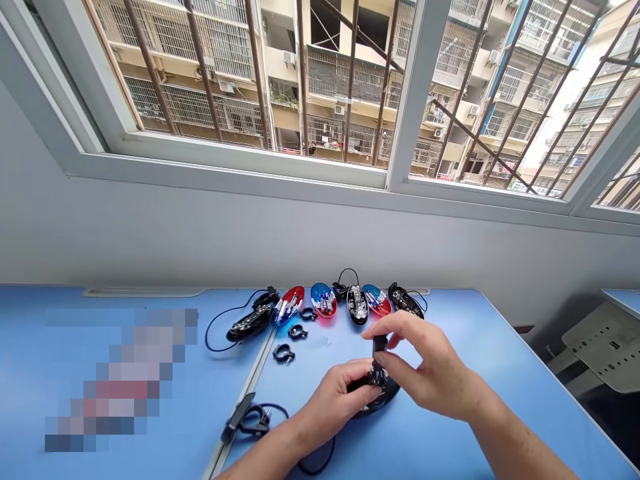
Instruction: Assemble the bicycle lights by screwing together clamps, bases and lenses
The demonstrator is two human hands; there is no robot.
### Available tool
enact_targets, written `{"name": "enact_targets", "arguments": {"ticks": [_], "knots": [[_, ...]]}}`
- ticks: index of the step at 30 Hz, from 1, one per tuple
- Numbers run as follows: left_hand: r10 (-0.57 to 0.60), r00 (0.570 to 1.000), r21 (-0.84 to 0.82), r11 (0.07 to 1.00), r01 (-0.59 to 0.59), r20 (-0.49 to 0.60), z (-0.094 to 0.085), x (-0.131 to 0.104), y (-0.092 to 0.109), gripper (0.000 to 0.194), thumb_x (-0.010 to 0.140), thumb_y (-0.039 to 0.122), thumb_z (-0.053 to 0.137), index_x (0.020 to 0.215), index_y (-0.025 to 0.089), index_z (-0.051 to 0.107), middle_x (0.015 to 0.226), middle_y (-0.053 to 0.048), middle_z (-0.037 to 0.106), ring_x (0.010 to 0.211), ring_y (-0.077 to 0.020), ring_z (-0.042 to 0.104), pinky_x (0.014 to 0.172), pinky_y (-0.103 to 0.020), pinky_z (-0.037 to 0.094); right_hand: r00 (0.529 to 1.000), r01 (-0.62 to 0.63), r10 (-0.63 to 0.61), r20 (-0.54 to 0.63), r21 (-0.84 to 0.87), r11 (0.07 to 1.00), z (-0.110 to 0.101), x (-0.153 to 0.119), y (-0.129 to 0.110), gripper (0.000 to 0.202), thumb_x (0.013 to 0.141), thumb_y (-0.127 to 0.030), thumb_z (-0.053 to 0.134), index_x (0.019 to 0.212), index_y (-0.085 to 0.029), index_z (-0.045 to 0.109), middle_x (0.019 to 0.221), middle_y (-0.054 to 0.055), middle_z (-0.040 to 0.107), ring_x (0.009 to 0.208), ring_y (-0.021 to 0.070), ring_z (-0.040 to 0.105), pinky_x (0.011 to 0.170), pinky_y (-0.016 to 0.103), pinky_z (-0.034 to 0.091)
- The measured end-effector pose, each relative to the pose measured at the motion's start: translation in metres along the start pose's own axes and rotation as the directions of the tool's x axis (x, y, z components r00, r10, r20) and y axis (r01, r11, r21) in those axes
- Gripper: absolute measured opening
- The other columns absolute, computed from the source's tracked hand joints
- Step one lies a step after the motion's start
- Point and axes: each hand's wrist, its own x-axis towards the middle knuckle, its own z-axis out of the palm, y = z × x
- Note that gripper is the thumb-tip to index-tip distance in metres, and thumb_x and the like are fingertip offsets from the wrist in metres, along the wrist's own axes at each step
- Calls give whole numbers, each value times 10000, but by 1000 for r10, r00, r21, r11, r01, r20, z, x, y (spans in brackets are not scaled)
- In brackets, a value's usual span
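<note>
My left hand (347,397) is closed around the near side of a black oval housing (386,400) that rests low over the table, its inner parts partly hidden by my fingers. Above it, my right hand (425,357) pinches a small black rectangular piece (380,344) between thumb and fingers. The lower end of that piece meets the inside of the housing; whether it is fixed there I cannot tell. To the left of my left forearm lies a black ring clamp with a flat bracket (254,421), and a black cable (320,467) curves beneath the forearm.
Along the back of the blue table (445,433) lie red-and-blue oval shells (324,300) and black oval housings (357,305) with wires. Several black ring clamps (284,354) are left of centre. A metal seam (257,367) crosses the table. A pixelated patch (120,387) covers the left side.
</note>
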Motion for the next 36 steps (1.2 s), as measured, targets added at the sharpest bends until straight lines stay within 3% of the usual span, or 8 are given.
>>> {"name": "enact_targets", "arguments": {"ticks": [5,10,13,18,22,26,29,36], "knots": [[-17,1000,2,1000,17,10,0,0,0,236,836,356,560,777,155,666,796,-26,624,826,-212,501,777,-296,421,998,56,-57,-20,-32,998,0,2,-1,250,832,-83,481,1023,-220,567,985,71,639,888,179,600,725,324,526],[-19,1000,33,999,19,-13,-1,0,-1,180,801,293,557,693,164,621,709,7,544,749,-178,456,743,-278,405,995,14,-28,-91,-146,989,2,5,-2,92,831,-162,589,900,-222,605,809,31,535,705,151,532,564,272,488],[6,1000,22,1000,-5,-13,-1,0,0,186,790,273,554,643,163,581,678,19,496,705,-160,422,728,-274,388,995,29,-37,-88,-91,995,1,4,-1,149,845,-109,549,915,-232,597,821,30,567,737,153,547,609,281,502],[8,1000,-13,1000,-8,6,0,0,1,192,813,308,563,745,149,644,762,-13,574,758,-181,459,733,-280,397,1000,22,-22,16,29,999,-2,0,-2,345,838,-39,458,1113,-232,540,937,47,654,833,166,598,711,319,524],[-8,1000,-16,1000,8,3,1,-1,-1,218,829,338,564,740,156,646,778,-19,599,789,-194,476,762,-289,406,999,35,-35,-6,-16,999,-1,1,-3,269,830,-73,495,1044,-225,556,990,71,633,906,188,590,693,313,525],[-5,1000,4,1000,5,-14,0,-1,-1,174,800,274,563,680,159,611,700,12,522,728,-166,437,733,-272,389,995,8,-18,-94,-112,994,4,3,-1,149,826,-130,581,946,-219,573,862,49,576,747,162,554,579,279,504],[22,1000,-12,1000,-22,9,-1,0,0,179,807,268,551,686,150,611,696,16,497,712,-156,420,714,-266,372,991,20,-31,-131,-82,996,7,2,1,206,835,-94,549,998,-220,546,857,43,590,733,154,551,579,271,511],[24,1000,-37,999,-23,11,0,-1,-1,252,833,370,582,776,138,665,775,-24,603,783,-193,486,745,-284,402,999,41,-39,-27,59,997,5,0,-1,325,836,-23,451,1083,-217,538,1004,61,654,935,170,604,733,302,535]]}}
